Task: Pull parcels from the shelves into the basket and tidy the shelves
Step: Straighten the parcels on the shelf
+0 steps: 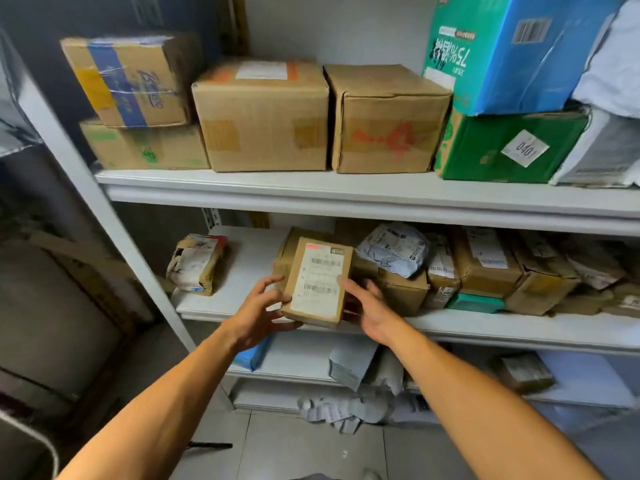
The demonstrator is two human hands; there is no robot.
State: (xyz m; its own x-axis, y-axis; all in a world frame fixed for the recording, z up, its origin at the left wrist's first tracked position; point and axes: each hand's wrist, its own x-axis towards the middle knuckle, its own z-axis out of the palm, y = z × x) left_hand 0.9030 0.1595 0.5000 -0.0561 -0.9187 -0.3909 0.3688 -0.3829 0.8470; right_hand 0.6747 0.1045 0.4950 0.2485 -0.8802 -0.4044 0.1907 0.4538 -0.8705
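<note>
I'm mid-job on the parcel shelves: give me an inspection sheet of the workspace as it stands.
Surface: white middle shelf, bare at its left part, crowded to the right.
Job's things: small labelled parcel tilted at the shelf's front edge, label facing the camera; basket not seen.
Clutter: torn carton alone at left; grey mailer bag on top of brown boxes; large cartons on the upper shelf; crumpled bags on the floor.
Grips: left hand holds the parcel's left edge and underside; right hand touches its right side, fingers fairly straight.
Cables: nothing seen.
Surroundings: grey tiled floor; dark bulky shapes at left, unclear.
</note>
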